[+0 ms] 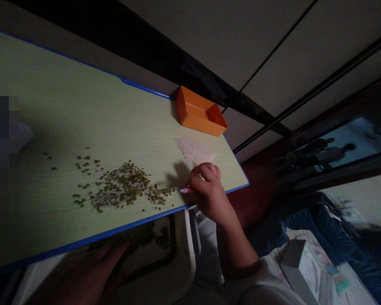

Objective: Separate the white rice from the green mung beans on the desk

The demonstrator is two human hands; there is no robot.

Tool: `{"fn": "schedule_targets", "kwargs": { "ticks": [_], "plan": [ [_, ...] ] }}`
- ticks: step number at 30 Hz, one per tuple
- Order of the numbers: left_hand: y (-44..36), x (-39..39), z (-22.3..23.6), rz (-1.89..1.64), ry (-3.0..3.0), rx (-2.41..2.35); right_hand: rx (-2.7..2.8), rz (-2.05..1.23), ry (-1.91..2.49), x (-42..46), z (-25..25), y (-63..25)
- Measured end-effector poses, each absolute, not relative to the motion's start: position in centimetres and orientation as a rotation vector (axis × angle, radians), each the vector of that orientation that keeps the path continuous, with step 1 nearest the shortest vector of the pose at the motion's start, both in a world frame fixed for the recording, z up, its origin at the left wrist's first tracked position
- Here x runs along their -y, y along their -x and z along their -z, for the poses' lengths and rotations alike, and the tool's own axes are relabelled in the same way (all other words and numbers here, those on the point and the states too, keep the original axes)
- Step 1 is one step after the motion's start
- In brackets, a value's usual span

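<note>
The small green beans [123, 186] lie scattered on the tabletop [66, 106], just left of my right hand [208, 190] — fingers curled, though I can't tell if they pinch anything. Pale grains [195, 150] and an orange box [203, 126] sit beyond — what may be my left arm [89, 271] is shadowed, its grip unclear.

The bench [70, 101] offers a broad open lane from the upper left of the frame to its centre, above the scattered green beans [123, 186]. The orange box [201, 116] walls off the far edge right of centre; below it, the pale grains [195, 150] and the right hand [206, 188] narrow the passage. Dark panels [190, 63] limit reach beyond the far edge. Under the near edge, clearance looks tight, though shadow makes that hard to judge.
</note>
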State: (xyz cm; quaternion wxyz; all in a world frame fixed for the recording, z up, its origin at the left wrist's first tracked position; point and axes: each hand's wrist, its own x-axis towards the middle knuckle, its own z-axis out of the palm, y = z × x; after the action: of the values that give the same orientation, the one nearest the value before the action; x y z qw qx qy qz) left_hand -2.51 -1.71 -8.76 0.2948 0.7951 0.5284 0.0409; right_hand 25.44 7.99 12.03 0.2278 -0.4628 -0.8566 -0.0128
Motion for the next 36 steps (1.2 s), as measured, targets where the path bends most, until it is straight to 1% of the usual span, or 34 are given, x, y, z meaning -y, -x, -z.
{"fn": "schedule_targets", "kwargs": {
  "ticks": [8, 14, 22, 36],
  "plan": [
    [2.2, 1.5, 8.1, -0.13, -2.107, -1.407, 2.271, -0.017, 1.213, -7.3, -12.3, -27.1],
    [2.2, 1.3, 7.2, -0.161, -2.104, -1.401, 2.224, -0.198, 1.353, -7.4, -13.3, -28.7],
    [2.2, 1.5, 6.9, -0.13, -2.103, -1.414, 2.283, -0.316, 1.475, -7.4, -12.4, -28.1],
    [2.2, 1.5, 7.7, -0.159, -2.139, -1.404, 2.275, -0.384, 1.44, -5.5, -12.7, -27.4]
  ]
}}
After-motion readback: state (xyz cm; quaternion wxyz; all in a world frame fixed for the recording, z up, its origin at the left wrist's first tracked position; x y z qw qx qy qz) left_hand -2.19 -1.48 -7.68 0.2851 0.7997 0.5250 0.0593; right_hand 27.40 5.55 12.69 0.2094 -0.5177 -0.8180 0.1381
